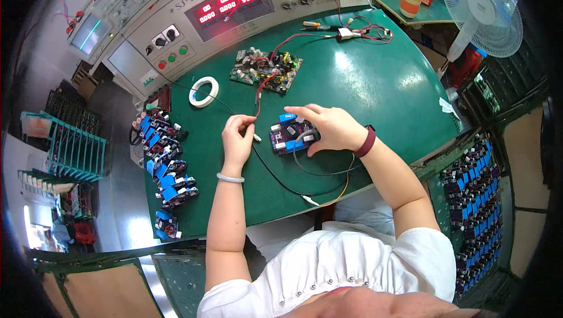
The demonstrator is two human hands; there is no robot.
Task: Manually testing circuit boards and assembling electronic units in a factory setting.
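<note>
My left hand (237, 136) is closed in a pinch on a thin cable, beside the lower end of a red-and-black wire (258, 104). Just by its fingertips is a small white connector (257, 138); which lead it ends is hard to make out. My right hand (337, 130) curves around the right side of a small circuit board (282, 136) with blue and white parts, thumb at the near edge and index finger at the far edge. A grey lead (305, 135) runs from this board under my palm. A larger populated circuit board (267, 70) lies farther back, with red wires on it.
Several blue-topped boards (170, 177) line the table's left edge. A white tape roll (203, 92) lies near the test console (234, 10) with lit red digits. Cables and a probe (316, 26) lie at the back. A fan (481, 10) stands right, above racked boards (475, 200).
</note>
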